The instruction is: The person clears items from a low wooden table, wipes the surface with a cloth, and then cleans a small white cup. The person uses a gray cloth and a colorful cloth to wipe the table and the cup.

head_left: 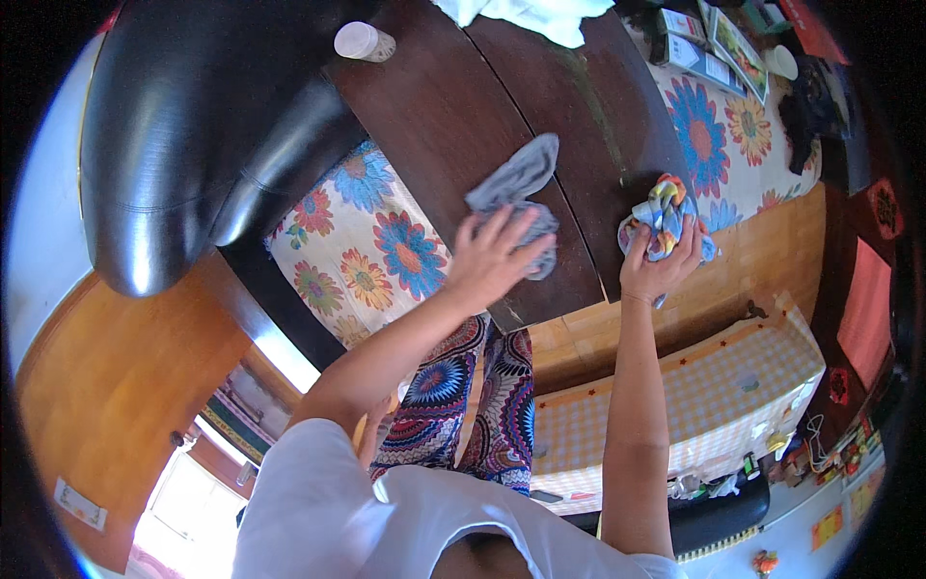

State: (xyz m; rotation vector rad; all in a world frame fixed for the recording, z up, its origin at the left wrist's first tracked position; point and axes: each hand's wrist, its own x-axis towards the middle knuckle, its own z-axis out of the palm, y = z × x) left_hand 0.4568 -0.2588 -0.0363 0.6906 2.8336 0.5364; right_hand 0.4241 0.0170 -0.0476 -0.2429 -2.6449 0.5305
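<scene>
My left hand (490, 256) lies with its fingers spread over a grey, sock-like piece of cloth (545, 227) near the front edge of the dark wooden table (434, 106). Just beyond it, another grey, sock-like length (521, 172) stretches away to the right; whether the two are joined cannot be told. At the table's right edge, my right hand (656, 268) has its fingers curled round a crumpled multicoloured cloth (667, 214) of orange, yellow, white and blue.
A lidded jar (364, 42) stands at the table's far left, and a pale cloth (540, 14) lies at its far edge. Black leather seating (193, 125) is on the left. Boxes (699, 60) and a cup (779, 63) sit far right. A checked cover (666, 391) drapes a surface near my right arm.
</scene>
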